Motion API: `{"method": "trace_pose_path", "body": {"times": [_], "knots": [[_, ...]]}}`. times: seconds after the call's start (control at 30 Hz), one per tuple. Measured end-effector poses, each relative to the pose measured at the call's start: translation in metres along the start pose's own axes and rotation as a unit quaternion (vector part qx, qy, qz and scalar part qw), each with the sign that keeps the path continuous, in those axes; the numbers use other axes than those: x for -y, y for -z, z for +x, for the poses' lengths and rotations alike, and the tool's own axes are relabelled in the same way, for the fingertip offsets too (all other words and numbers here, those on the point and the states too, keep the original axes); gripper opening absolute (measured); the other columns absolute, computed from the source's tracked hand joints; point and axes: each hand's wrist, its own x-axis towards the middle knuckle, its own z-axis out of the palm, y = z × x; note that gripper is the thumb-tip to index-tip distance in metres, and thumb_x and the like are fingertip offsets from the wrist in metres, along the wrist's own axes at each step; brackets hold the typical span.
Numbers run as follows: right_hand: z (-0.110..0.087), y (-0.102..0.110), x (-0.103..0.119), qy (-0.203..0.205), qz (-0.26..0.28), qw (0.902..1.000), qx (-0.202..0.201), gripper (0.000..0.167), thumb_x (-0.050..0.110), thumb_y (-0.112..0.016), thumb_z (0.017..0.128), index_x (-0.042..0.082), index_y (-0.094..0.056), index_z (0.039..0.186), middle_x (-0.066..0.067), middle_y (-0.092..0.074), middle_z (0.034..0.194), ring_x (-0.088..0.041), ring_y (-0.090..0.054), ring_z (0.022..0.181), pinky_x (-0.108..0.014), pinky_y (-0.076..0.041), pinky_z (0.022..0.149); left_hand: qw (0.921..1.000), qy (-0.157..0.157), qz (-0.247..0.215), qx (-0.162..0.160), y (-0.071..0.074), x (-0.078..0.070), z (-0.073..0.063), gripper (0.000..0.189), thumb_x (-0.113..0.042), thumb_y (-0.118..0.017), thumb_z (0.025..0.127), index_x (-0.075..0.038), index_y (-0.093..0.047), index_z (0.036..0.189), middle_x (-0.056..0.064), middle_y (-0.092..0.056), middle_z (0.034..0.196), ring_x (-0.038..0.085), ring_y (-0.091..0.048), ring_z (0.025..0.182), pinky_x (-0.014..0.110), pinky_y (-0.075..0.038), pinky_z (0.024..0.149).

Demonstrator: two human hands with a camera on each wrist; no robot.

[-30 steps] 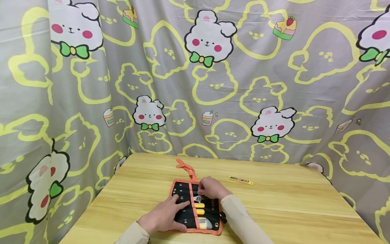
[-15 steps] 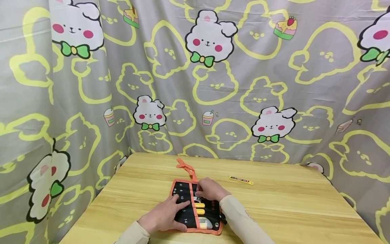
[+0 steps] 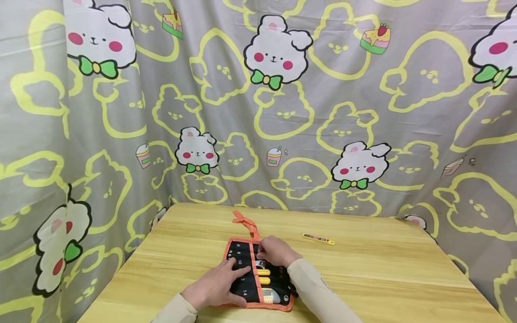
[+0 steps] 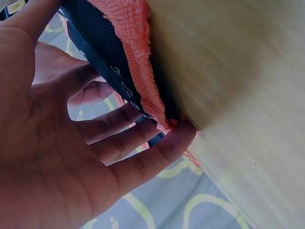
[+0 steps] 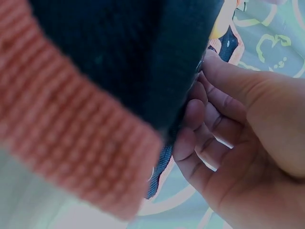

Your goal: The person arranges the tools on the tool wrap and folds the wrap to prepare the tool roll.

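A black tool roll (image 3: 238, 283) with orange trim lies unfolded on the table, its left part printed with white numbers. My left hand (image 3: 218, 280) rests spread over that numbered part; in the left wrist view its fingers (image 4: 143, 162) run along the orange edge. My right hand (image 3: 276, 251) is at the top pockets, fingers curled, pinching a silver metal tool (image 3: 260, 264) that is mostly hidden by the hand and pocket. Below it, two yellow handles (image 3: 264, 276) and a grey-and-yellow utility knife (image 3: 270, 295) stick out of neighbouring pockets.
An orange tie strap (image 3: 247, 223) trails from the roll's far edge. A slim yellow packet (image 3: 318, 238) lies on the wooden table (image 3: 383, 264) to the right. A patterned curtain (image 3: 226, 112) hangs behind the table and at its left.
My right hand has shifted slightly left towards the pocket's orange edge, and less of the silver tool shows. The left hand stays in place on the roll.
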Motion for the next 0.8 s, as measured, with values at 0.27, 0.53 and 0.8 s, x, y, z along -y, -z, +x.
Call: {"method": "trace_pose_path", "body": {"times": [0.27, 0.53, 0.8], "knots": [[-0.005, 0.003, -0.007, 0.004, 0.033, 0.9993, 0.02, 0.011, 0.021, -0.072, 0.097, 0.014, -0.071, 0.088, 0.009, -0.059, 0.074, -0.006, -0.051, 0.06, -0.023, -0.046, 0.06, 1.0, 0.005, -0.001, 0.001, -0.001, 0.0, 0.0, 0.082, -0.067, -0.074, 0.081, -0.032, -0.052, 0.151, 0.024, -0.046, 0.15, 0.044, -0.051, 0.134, 0.056, -0.052, 0.099], [-0.015, 0.008, -0.019, -0.006, 0.061, 0.998, 0.018, 0.017, 0.022, -0.066, 0.101, 0.016, -0.072, 0.087, 0.01, -0.059, 0.072, -0.006, -0.051, 0.058, -0.025, -0.045, 0.059, 1.0, 0.007, 0.002, 0.004, 0.0, -0.001, 0.0, 0.082, -0.068, -0.074, 0.081, -0.032, -0.052, 0.151, 0.024, -0.047, 0.149, 0.044, -0.051, 0.134, 0.056, -0.051, 0.1], [-0.026, 0.018, -0.035, -0.014, 0.057, 0.9983, -0.001, 0.013, 0.022, -0.067, 0.101, 0.015, -0.072, 0.091, 0.008, -0.061, 0.077, -0.007, -0.051, 0.063, -0.027, -0.045, 0.061, 0.9999, 0.008, 0.008, 0.0, -0.001, -0.001, 0.001, 0.081, -0.068, -0.074, 0.081, -0.032, -0.053, 0.15, 0.021, -0.049, 0.146, 0.04, -0.054, 0.129, 0.055, -0.052, 0.099]]}}
